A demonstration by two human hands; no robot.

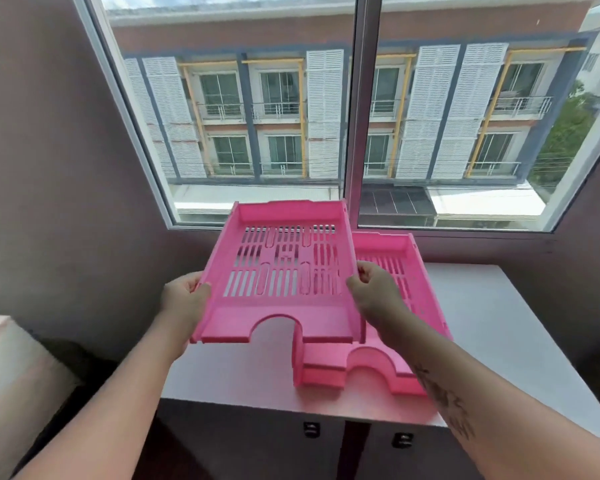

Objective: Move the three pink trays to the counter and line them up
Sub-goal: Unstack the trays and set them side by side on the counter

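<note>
I hold one pink slotted tray (281,323) in the air above the left part of the white counter (492,327). My left hand (184,299) grips its left side wall and my right hand (371,292) grips its right side wall. The tray is tilted, its far end raised toward the window. Below and to the right, more pink tray (378,372) lies flat on the counter; it looks like two stacked, though I cannot tell for sure. My right forearm hides part of it.
A large window (357,109) rises behind the counter. Dark cabinet doors with two small handles (311,429) sit under the counter. A pale cushioned object (11,362) is at the far left. Dark walls close in on both sides.
</note>
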